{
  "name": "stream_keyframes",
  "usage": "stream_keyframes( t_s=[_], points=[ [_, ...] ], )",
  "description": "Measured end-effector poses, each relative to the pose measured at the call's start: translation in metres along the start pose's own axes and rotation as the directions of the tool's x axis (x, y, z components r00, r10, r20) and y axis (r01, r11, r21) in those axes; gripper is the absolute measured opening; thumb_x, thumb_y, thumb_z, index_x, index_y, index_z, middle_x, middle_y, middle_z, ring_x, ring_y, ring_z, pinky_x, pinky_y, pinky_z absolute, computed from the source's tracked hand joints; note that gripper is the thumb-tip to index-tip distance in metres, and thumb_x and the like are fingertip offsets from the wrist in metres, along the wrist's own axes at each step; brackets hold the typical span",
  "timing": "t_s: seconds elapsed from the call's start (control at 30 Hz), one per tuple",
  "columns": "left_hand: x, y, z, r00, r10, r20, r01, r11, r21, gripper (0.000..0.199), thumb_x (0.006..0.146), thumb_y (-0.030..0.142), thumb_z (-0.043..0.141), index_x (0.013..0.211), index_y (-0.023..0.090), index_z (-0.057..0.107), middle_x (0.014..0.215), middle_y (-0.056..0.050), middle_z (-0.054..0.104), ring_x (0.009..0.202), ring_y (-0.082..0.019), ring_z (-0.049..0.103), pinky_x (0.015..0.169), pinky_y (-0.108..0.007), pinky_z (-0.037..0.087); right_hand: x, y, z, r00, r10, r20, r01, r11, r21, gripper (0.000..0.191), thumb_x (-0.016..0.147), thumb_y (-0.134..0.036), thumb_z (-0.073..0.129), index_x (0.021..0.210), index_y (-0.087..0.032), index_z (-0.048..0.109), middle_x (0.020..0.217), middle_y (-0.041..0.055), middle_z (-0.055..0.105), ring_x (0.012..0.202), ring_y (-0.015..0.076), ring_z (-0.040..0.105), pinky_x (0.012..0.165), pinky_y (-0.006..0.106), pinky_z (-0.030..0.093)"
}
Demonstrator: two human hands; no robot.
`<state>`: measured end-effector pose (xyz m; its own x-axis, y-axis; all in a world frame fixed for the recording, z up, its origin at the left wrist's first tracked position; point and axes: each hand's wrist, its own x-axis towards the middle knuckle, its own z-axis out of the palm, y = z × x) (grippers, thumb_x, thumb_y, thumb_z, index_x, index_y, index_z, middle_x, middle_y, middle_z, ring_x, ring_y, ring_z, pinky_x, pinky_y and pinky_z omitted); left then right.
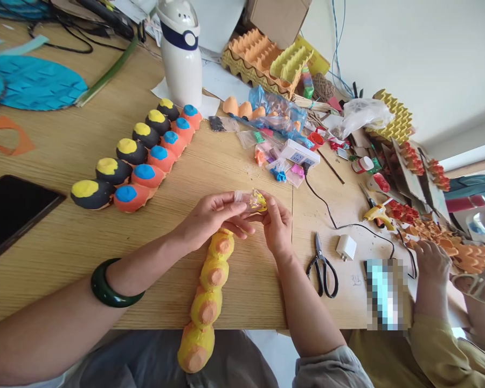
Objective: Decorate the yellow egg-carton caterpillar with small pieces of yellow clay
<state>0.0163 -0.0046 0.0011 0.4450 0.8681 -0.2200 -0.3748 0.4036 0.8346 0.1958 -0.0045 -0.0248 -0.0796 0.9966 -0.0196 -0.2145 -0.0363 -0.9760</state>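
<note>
Between my two hands is a small clear plastic bag [258, 202] with bits of yellow clay inside. My left hand [216, 215] pinches its left end, and my right hand [277, 218] grips the other end. Just below them lies a row of yellow egg-carton cups [210, 288] with orange tips, partly overhanging the table's front edge. Two finished-looking rows stand further left: black cups with yellow tops [127, 153] and orange cups with blue tops [159, 156].
A white bottle [181, 64] stands at the back. Small clay bags [278, 172] lie near a power strip [301, 153]. Black scissors [321, 267], a white charger [346, 248] and a cable are on the right, where another person's hand [432, 264] works. A tablet [18, 215] lies left.
</note>
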Motion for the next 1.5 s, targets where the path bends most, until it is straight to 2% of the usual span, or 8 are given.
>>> stream_keyframes(
  t_s=[0.2,0.63,0.8,0.9,1.0,1.1,1.27,1.5],
  points=[
    [0.003,0.001,-0.002,0.995,-0.026,-0.095,0.013,0.99,-0.137,0.025,0.087,0.026,0.076,0.109,0.018,0.081,0.103,-0.009,0.083,0.061,-0.018,0.077,0.057,-0.027,0.064,-0.006,-0.006,0.005,0.998,-0.05,0.026,0.052,0.992,-0.119,0.041,0.09,-0.048,0.076,0.127,-0.03,0.071,0.088,-0.0002,0.08,0.072,0.0175,0.077,0.07,0.037,0.069],
    [0.006,0.005,-0.014,0.993,-0.092,-0.073,0.077,0.981,-0.178,0.024,0.091,0.021,0.069,0.11,0.015,0.082,0.114,-0.013,0.081,0.051,-0.007,0.062,0.053,-0.02,0.056,0.006,-0.003,-0.011,0.989,-0.039,0.144,0.042,0.999,-0.015,0.035,0.086,-0.04,0.082,0.117,-0.028,0.073,0.078,-0.0041,0.075,0.067,0.0157,0.074,0.076,0.042,0.071],
    [0.004,0.005,-0.01,0.994,0.09,-0.068,-0.079,0.985,0.15,0.043,0.082,0.032,0.083,0.123,0.019,0.076,0.095,-0.005,0.08,0.055,-0.008,0.057,0.049,-0.019,0.045,0.005,0.002,-0.008,0.998,-0.025,0.063,0.027,0.999,-0.034,0.034,0.087,-0.044,0.081,0.113,-0.026,0.072,0.071,-0.0056,0.07,0.063,0.0152,0.073,0.078,0.042,0.071],
    [0.002,0.004,-0.011,0.962,0.263,-0.078,-0.204,0.875,0.439,0.028,0.079,0.033,0.086,0.1,0.017,0.077,0.078,-0.001,0.074,0.059,-0.012,0.059,0.054,-0.021,0.046,0.004,0.003,-0.005,0.996,-0.008,0.084,0.012,0.999,-0.043,0.035,0.085,-0.045,0.082,0.111,-0.024,0.073,0.083,-0.0015,0.074,0.07,0.0162,0.074,0.079,0.043,0.072],
    [0.002,0.004,-0.012,0.927,0.354,-0.129,-0.238,0.816,0.527,0.022,0.087,0.037,0.079,0.085,0.019,0.067,0.066,0.002,0.068,0.051,-0.012,0.059,0.053,-0.022,0.046,0.004,0.001,-0.004,0.994,-0.037,0.103,0.041,0.998,-0.041,0.033,0.082,-0.042,0.085,0.108,-0.024,0.075,0.102,0.0022,0.075,0.086,0.0185,0.075,0.081,0.043,0.072],
    [0.002,0.004,-0.014,0.928,0.344,-0.14,-0.227,0.823,0.52,0.027,0.092,0.045,0.073,0.09,0.02,0.063,0.072,0.0,0.074,0.049,-0.013,0.064,0.051,-0.023,0.048,0.005,-0.002,-0.005,0.993,-0.07,0.09,0.076,0.995,-0.07,0.028,0.084,-0.04,0.084,0.106,-0.025,0.076,0.107,0.003,0.074,0.098,0.0212,0.075,0.088,0.044,0.071],
    [0.004,0.004,-0.014,0.951,0.256,-0.173,-0.166,0.895,0.414,0.034,0.092,0.052,0.071,0.092,0.018,0.062,0.09,-0.007,0.081,0.048,-0.013,0.066,0.05,-0.025,0.051,0.004,-0.003,-0.007,0.996,-0.062,0.057,0.066,0.995,-0.073,0.026,0.088,-0.043,0.08,0.106,-0.025,0.075,0.09,-0.0005,0.074,0.078,0.0156,0.075,0.085,0.041,0.07],
    [0.008,0.004,-0.013,0.96,0.148,-0.238,-0.092,0.969,0.229,0.037,0.084,0.05,0.078,0.088,0.017,0.061,0.089,-0.007,0.081,0.048,-0.014,0.066,0.053,-0.028,0.054,0.0,-0.002,0.001,0.995,-0.06,0.081,0.065,0.996,-0.059,0.035,0.084,-0.041,0.084,0.114,-0.027,0.071,0.088,-0.0011,0.071,0.083,0.0173,0.073,0.082,0.042,0.071]
  ],
)
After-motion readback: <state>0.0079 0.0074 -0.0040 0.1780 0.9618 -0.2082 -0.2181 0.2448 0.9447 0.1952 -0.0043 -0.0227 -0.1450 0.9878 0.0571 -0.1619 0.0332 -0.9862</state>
